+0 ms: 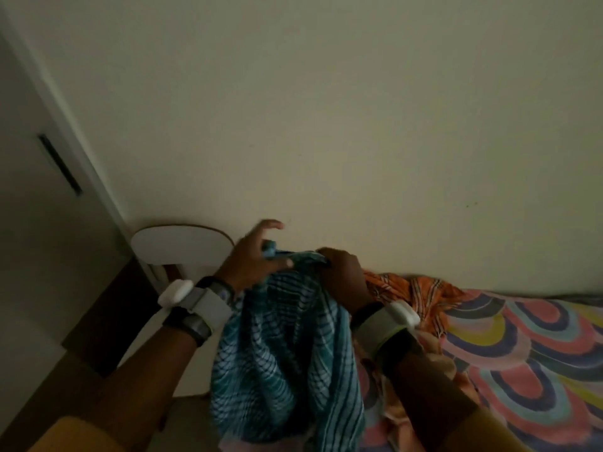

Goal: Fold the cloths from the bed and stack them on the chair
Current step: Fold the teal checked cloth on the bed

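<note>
Teal cloth (287, 353) hangs from left hand (253, 259) and right hand (342, 272).

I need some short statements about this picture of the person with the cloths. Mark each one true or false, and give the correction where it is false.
1. The left hand and the right hand both hold the teal checked cloth. True.
2. The teal checked cloth lies folded on the chair. False: it hangs loose from the hands, not on the white chair.
3. An orange cloth lies crumpled on the bed. True.
4. The bed sheet is plain white. False: it has a pattern of coloured arcs.
5. Only one wrist has a band. False: there is a left wrist band and a right wrist band.
</note>
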A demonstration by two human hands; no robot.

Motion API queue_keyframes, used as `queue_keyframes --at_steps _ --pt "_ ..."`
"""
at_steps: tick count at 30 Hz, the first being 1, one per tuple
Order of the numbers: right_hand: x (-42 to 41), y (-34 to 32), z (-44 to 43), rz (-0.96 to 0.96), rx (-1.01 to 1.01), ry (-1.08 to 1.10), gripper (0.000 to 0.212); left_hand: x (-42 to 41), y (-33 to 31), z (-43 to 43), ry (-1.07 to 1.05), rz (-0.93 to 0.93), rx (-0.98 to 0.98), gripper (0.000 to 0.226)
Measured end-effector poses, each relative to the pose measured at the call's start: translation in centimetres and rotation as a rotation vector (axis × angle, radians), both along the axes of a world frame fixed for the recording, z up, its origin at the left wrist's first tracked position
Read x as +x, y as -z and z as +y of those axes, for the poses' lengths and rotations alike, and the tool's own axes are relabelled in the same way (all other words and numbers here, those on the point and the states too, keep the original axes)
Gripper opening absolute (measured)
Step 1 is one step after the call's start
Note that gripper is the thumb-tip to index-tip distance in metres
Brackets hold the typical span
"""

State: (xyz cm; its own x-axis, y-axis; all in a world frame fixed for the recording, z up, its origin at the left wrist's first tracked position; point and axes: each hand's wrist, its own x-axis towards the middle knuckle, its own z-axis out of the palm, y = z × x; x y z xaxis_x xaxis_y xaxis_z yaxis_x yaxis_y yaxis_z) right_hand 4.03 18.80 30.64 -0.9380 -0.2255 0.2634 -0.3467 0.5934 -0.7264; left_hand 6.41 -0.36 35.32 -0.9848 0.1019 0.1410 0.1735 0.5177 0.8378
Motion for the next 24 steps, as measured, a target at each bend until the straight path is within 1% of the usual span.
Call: queue_keyframes --at_steps 1,2,3,4,6,8,9,11,13,14,15,16,17,18,20,21,22,23,24 --pt "-0.3 -1.5 -1.2 0.039 0.027 -0.045 0.019 -0.2 0.6 0.9 0.130 -0.024 -0.137 0.059" --pt "-0.5 -2.4 -2.0 0.073 0.051 -0.075 0.020 -0.6 1.0 1.5 0.159 0.001 -0.266 0.050" --pt "-0.6 -2.9 -2.4 0.106 0.071 -0.091 0.021 -0.9 0.9 1.6 0.108 0.067 -0.377 0.035" --pt "-0.7 -2.9 -2.5 0.124 0.063 -0.097 0.017 -1.2 0.6 1.2 0.050 0.130 -0.428 0.031" --pt "-0.7 -1.9 -1.4 0.092 -0.019 -0.086 0.005 -1.5 0.4 0.0 0.006 0.202 -0.452 0.033" --pt "-0.2 0.4 -0.1 0.071 -0.010 -0.130 0.012 -1.2 -0.1 -1.0 -0.014 0.224 -0.362 0.029" --pt "0.5 1.8 0.6 0.082 0.024 -0.136 0.012 -1.2 -0.3 -1.5 -0.074 0.242 -0.289 0.027" --pt "1.5 5.7 2.6 0.096 0.062 -0.043 0.007 -1.5 -0.8 -2.7 -0.313 0.303 -0.115 0.025" --pt "2.5 10.3 5.0 -0.005 0.098 0.111 0.009 -2.0 -1.2 -4.5 -0.589 0.320 -0.023 0.026" --pt "2.8 12.3 6.0 -0.077 0.132 0.156 0.011 -2.1 -1.3 -5.1 -0.650 0.321 -0.021 0.029" --pt "3.1 13.5 6.6 -0.142 0.151 0.168 0.013 -2.2 -1.4 -5.1 -0.633 0.346 -0.056 0.032" --pt "3.1 13.8 6.5 -0.180 0.129 0.156 0.014 -2.1 -1.5 -4.7 -0.568 0.369 -0.090 0.033" --pt "3.1 13.0 5.9 -0.205 0.074 0.131 0.015 -1.9 -1.6 -3.6 -0.495 0.386 -0.096 0.034" --pt "2.9 11.6 4.7 -0.200 -0.020 0.089 0.020 -1.7 -1.6 -2.4 -0.435 0.392 -0.098 0.034" --pt "2.7 7.0 1.6 -0.109 -0.231 -0.021 0.043 -1.5 -1.4 -0.3 -0.327 0.415 -0.127 0.036" --pt "2.5 4.8 -0.1 -0.048 -0.286 -0.077 0.052 -1.3 -1.4 0.1 -0.279 0.404 -0.123 0.037" --pt "2.2 3.1 -1.4 0.003 -0.306 -0.109 0.056 -1.2 -1.4 0.7 -0.215 0.381 -0.106 0.039" --pt "1.9 1.4 -2.5 0.058 -0.308 -0.124 0.054 -1.0 -1.7 1.0 -0.134 0.333 -0.084 0.040" --pt "1.5 0.3 -3.4 0.129 -0.302 -0.133 0.046 -0.9 -1.9 0.9 -0.057 0.275 -0.074 0.041"
